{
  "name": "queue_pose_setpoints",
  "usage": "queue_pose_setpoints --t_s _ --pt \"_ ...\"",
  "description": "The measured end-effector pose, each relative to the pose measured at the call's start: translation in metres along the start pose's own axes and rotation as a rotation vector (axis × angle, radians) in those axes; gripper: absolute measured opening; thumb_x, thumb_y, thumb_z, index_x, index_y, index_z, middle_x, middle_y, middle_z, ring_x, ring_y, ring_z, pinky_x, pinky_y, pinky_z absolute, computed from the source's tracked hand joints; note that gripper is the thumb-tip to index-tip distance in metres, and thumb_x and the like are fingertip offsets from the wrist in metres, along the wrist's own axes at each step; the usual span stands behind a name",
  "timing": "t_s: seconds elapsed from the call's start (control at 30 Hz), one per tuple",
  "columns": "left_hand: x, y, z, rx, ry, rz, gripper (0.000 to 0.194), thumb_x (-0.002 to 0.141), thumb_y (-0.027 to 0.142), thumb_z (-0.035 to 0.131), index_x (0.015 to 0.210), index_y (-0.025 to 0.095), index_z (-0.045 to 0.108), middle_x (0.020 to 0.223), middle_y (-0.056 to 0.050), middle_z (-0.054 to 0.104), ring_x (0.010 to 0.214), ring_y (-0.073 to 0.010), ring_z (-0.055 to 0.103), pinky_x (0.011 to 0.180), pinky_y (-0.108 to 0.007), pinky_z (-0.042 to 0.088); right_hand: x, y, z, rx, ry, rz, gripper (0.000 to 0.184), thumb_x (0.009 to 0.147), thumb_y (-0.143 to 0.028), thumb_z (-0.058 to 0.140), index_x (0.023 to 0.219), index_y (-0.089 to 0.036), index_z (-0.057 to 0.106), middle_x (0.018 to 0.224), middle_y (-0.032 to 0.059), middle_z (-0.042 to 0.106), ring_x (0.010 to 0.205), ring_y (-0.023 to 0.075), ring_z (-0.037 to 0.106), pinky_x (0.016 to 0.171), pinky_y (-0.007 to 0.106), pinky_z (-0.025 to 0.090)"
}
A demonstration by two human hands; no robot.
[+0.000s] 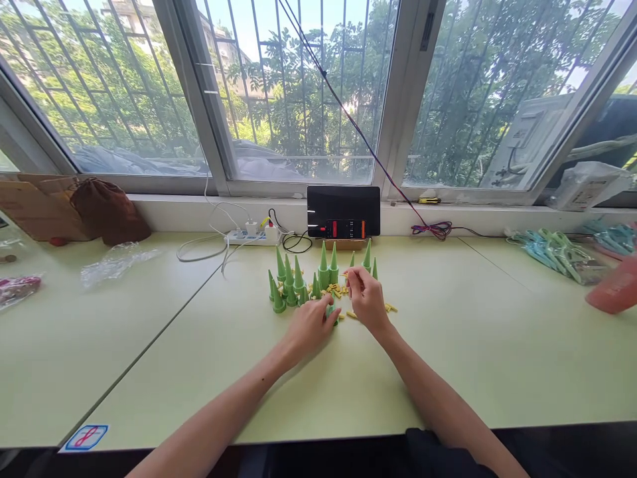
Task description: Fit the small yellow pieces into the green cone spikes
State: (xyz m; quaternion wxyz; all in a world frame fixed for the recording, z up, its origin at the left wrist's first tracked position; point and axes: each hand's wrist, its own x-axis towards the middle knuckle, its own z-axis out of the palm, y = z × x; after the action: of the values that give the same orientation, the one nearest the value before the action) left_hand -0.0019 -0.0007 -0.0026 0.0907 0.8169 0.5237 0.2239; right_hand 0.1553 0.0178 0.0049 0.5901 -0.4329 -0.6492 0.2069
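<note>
My left hand (pixel 312 321) rests on the table, its thumb and fingers closed round a small green cone-topped piece (pixel 333 308) that they partly cover. Just to its right, my right hand (pixel 367 300) is raised a little, thumb and forefinger pinched on what looks like a small yellow piece (pixel 345 274). Several green cones (pixel 288 273) stand upright beyond and left of my left hand, some on wider round bases. Taller green cones (pixel 323 265) stand behind the hands, and others are partly hidden by my right hand. Loose yellow pieces (pixel 338 290) lie scattered among them.
A dark tablet (pixel 343 206) with a phone-like timer display (pixel 346 229) stands at the back. Left of it lie a white power strip (pixel 253 236) and cables. A brown bag (pixel 109 211) sits far left; bagged scissors-like items (pixel 552 252) and a red object (pixel 614 285) lie right.
</note>
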Motion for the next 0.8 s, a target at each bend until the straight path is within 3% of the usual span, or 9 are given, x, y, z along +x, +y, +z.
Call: queue_pose_setpoints --t_s 0.33,0.8 --pt "-0.0011 -0.0012 0.0009 -0.052 -0.048 0.061 0.027 0.095 0.038 0.041 0.108 0.023 0.059 0.064 0.000 0.059 0.059 -0.0173 0.055 0.054 -0.025 0.030 0.0000 0.0000 0.0012 -0.001 0.018 -0.012 0.026 0.100 -0.038 0.039 0.091 -0.020 0.057 0.070 -0.0001 0.052 0.055 0.0113 0.045 0.052 0.023 0.038" --pt "-0.0014 -0.0045 0.0075 -0.080 -0.039 0.123 0.037 0.088 0.034 0.050 0.123 0.023 0.058 0.061 0.002 0.055 0.057 -0.0157 0.053 0.054 -0.023 0.033 0.0003 -0.0004 0.0003 -0.057 0.022 -0.049 0.024 0.099 -0.035 0.041 0.091 -0.020 0.058 0.072 0.0006 0.056 0.061 0.0134 0.051 0.058 0.025 0.042"
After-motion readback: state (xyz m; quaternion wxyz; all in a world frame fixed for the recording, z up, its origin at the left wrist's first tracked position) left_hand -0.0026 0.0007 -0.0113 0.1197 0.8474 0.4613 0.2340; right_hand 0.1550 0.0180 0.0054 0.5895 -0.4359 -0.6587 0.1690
